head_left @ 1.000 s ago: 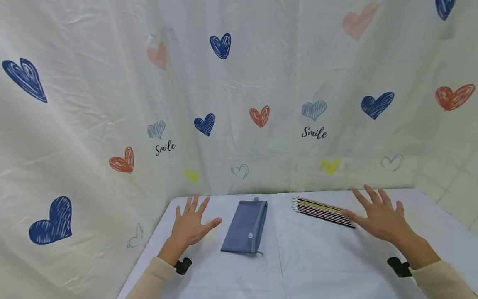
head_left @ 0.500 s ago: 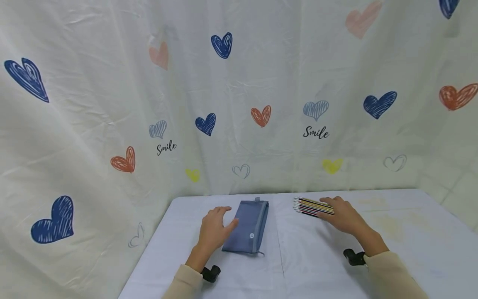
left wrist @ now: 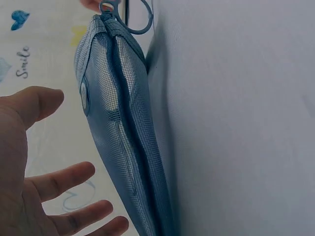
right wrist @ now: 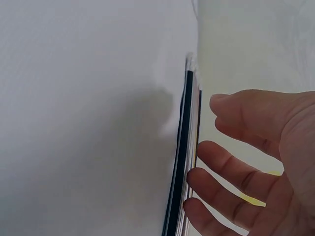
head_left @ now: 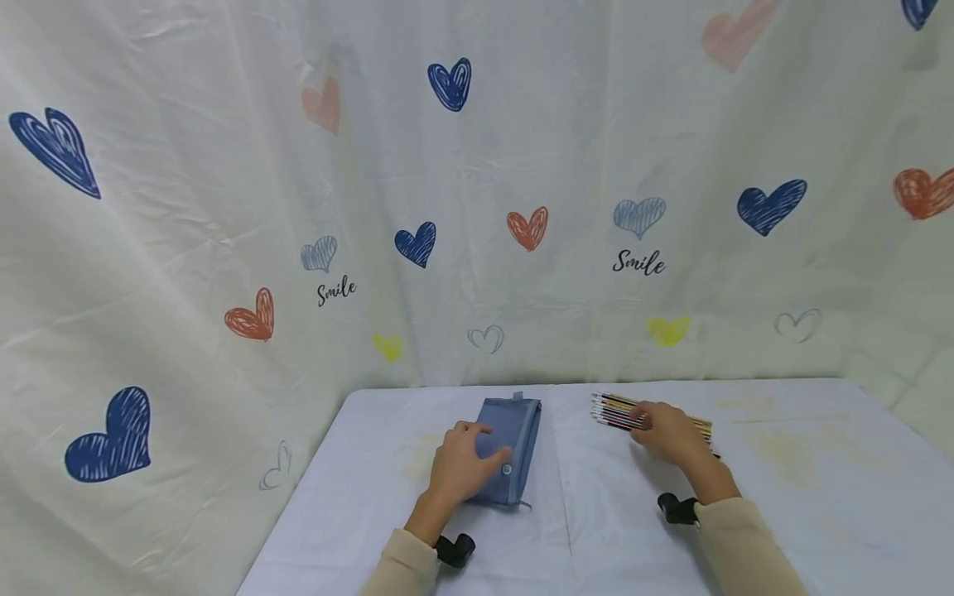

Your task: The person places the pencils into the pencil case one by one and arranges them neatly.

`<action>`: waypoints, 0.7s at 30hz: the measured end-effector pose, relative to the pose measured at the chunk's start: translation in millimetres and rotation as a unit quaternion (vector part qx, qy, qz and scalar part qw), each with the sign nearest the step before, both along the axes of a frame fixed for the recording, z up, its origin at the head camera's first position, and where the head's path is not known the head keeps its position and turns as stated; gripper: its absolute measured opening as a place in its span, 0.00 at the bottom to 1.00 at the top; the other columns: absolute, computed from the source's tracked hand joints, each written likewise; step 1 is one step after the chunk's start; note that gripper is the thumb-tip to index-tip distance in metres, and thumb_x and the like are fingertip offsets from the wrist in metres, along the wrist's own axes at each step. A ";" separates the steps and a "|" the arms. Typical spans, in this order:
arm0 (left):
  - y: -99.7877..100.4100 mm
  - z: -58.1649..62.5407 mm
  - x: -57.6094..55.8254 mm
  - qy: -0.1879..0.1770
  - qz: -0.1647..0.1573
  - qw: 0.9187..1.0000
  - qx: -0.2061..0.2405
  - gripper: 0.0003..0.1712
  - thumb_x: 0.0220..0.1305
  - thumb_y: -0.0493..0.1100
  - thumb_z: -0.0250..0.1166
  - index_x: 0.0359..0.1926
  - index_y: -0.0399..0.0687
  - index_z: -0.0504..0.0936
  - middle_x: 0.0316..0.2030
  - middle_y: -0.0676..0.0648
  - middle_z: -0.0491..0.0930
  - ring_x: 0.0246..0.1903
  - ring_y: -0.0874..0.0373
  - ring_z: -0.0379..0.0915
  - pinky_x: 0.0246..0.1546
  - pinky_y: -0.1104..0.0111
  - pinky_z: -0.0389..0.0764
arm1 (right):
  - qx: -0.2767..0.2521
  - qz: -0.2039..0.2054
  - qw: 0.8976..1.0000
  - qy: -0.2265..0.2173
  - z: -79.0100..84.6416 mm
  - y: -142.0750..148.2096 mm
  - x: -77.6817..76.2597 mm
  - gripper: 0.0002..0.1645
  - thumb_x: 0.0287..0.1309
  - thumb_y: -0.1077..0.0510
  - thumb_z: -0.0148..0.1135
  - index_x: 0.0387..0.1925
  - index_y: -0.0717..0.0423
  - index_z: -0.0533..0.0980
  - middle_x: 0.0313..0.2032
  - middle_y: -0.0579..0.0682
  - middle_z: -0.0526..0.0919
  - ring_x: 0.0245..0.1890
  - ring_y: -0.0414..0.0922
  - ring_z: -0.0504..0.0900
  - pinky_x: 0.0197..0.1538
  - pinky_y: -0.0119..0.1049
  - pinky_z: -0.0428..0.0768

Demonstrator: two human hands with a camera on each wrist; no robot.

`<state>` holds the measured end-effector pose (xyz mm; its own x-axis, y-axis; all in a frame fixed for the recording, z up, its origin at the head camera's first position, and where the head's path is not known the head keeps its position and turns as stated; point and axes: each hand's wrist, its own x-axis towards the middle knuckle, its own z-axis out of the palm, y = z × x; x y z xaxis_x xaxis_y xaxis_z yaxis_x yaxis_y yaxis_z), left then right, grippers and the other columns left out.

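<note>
A blue mesh zip pouch [head_left: 522,447] lies flat on the white table at the centre. My left hand [head_left: 462,463] hovers over its left part with thumb and fingers spread. In the left wrist view the pouch [left wrist: 118,118] shows its long zip and a ring pull [left wrist: 140,19]; the fingertips stay beside it. Several striped pencils [head_left: 614,411] lie side by side to the right, yellow, black and red among them. My right hand [head_left: 674,434] is over their middle. In the right wrist view its loosely bent fingers are close against the pencils [right wrist: 183,147]; contact is unclear.
The white-covered table [head_left: 596,521] meets a pale curtain [head_left: 551,124] printed with hearts and "Smile" at its back edge. Black wrist cameras [head_left: 456,550] are strapped on both wrists, low over the cloth.
My left hand has moved right, from beside the pouch to above it. My right hand has moved left from the pencils' right end to over their middle. The pouch and pencils look unmoved.
</note>
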<state>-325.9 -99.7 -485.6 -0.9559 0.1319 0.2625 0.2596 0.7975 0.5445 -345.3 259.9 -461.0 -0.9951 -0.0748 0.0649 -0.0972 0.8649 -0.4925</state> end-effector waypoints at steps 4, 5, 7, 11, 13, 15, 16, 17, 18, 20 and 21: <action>2.7 -0.7 1.9 -0.021 -0.002 1.000 -0.010 0.38 0.58 0.74 0.67 0.59 0.56 0.82 0.63 0.42 0.75 0.61 0.43 0.71 0.56 0.42 0.74 | 0.012 -0.013 1.000 0.001 -2.2 3.5 0.7 0.18 0.59 0.60 0.68 0.50 0.62 0.80 0.39 0.59 0.85 0.36 0.51 0.81 0.38 0.48 0.79; 2.8 -0.5 2.4 -0.025 -0.002 1.000 -0.014 0.39 0.57 0.75 0.67 0.60 0.56 0.82 0.63 0.41 0.75 0.62 0.43 0.71 0.57 0.41 0.73 | 0.013 -0.012 1.000 0.002 -2.7 4.5 0.9 0.17 0.59 0.60 0.68 0.50 0.63 0.80 0.38 0.60 0.85 0.36 0.51 0.81 0.38 0.48 0.79; 2.5 -0.1 3.8 -0.032 -0.002 0.999 -0.017 0.41 0.56 0.75 0.67 0.61 0.55 0.81 0.63 0.41 0.74 0.63 0.42 0.70 0.58 0.40 0.72 | 0.018 -0.009 1.000 0.007 -3.7 6.5 1.5 0.17 0.58 0.61 0.68 0.49 0.62 0.81 0.38 0.59 0.85 0.36 0.50 0.81 0.37 0.47 0.79; 2.4 0.2 5.8 -0.041 -0.004 0.999 -0.028 0.43 0.55 0.76 0.67 0.62 0.54 0.80 0.64 0.40 0.73 0.63 0.41 0.69 0.57 0.39 0.73 | 0.035 -0.009 0.999 0.009 -4.5 10.6 3.5 0.14 0.57 0.63 0.66 0.47 0.60 0.81 0.37 0.57 0.84 0.35 0.50 0.80 0.37 0.48 0.78; 3.0 -0.2 6.0 -0.041 -0.006 0.999 -0.034 0.44 0.54 0.77 0.67 0.63 0.54 0.80 0.64 0.40 0.73 0.63 0.42 0.69 0.57 0.39 0.72 | 0.041 -0.010 0.999 0.007 -3.8 12.2 4.7 0.14 0.58 0.63 0.66 0.46 0.59 0.82 0.37 0.57 0.84 0.35 0.50 0.80 0.38 0.49 0.77; 3.7 -1.1 5.6 -0.041 -0.008 0.998 -0.042 0.46 0.54 0.78 0.66 0.63 0.54 0.79 0.64 0.41 0.73 0.63 0.42 0.68 0.56 0.40 0.72 | 0.046 -0.009 0.999 0.006 -3.0 13.4 5.5 0.13 0.57 0.64 0.65 0.46 0.59 0.82 0.37 0.57 0.84 0.35 0.50 0.79 0.38 0.51 0.77; 4.1 -1.4 5.6 -0.042 -0.010 0.998 -0.042 0.47 0.53 0.79 0.66 0.64 0.54 0.79 0.65 0.41 0.72 0.63 0.42 0.67 0.57 0.40 0.72 | 0.048 -0.009 0.999 0.006 -2.6 13.8 5.8 0.13 0.57 0.64 0.65 0.46 0.59 0.82 0.36 0.57 0.84 0.35 0.50 0.79 0.39 0.51 0.76; 4.5 -1.7 5.4 -0.043 -0.011 0.998 -0.046 0.49 0.52 0.80 0.66 0.65 0.54 0.78 0.65 0.41 0.72 0.64 0.42 0.66 0.57 0.40 0.71 | 0.050 -0.008 0.999 0.005 -2.2 14.1 6.1 0.13 0.57 0.64 0.66 0.46 0.59 0.82 0.36 0.56 0.84 0.35 0.50 0.79 0.39 0.52 0.76; 4.8 -1.6 5.4 -0.045 -0.013 0.998 -0.048 0.51 0.51 0.81 0.65 0.66 0.54 0.78 0.66 0.40 0.71 0.64 0.42 0.66 0.57 0.40 0.71 | 0.051 -0.006 0.999 0.006 -1.9 14.3 6.4 0.13 0.57 0.64 0.66 0.46 0.59 0.82 0.36 0.56 0.84 0.35 0.50 0.79 0.39 0.52 0.76; 5.2 -2.2 5.3 -0.049 -0.017 0.997 -0.054 0.55 0.49 0.83 0.64 0.68 0.54 0.75 0.67 0.39 0.69 0.66 0.41 0.64 0.59 0.40 0.69 | 0.054 -0.004 0.998 0.009 -1.5 15.1 6.4 0.14 0.56 0.64 0.66 0.45 0.60 0.82 0.35 0.56 0.84 0.34 0.50 0.79 0.39 0.52 0.75; 5.4 -2.4 5.5 -0.051 -0.019 0.997 -0.056 0.56 0.48 0.83 0.64 0.70 0.54 0.74 0.68 0.38 0.68 0.66 0.41 0.63 0.59 0.39 0.69 | 0.055 -0.004 0.998 0.011 -1.4 15.4 6.3 0.14 0.55 0.65 0.66 0.45 0.60 0.82 0.35 0.56 0.84 0.34 0.51 0.79 0.39 0.52 0.75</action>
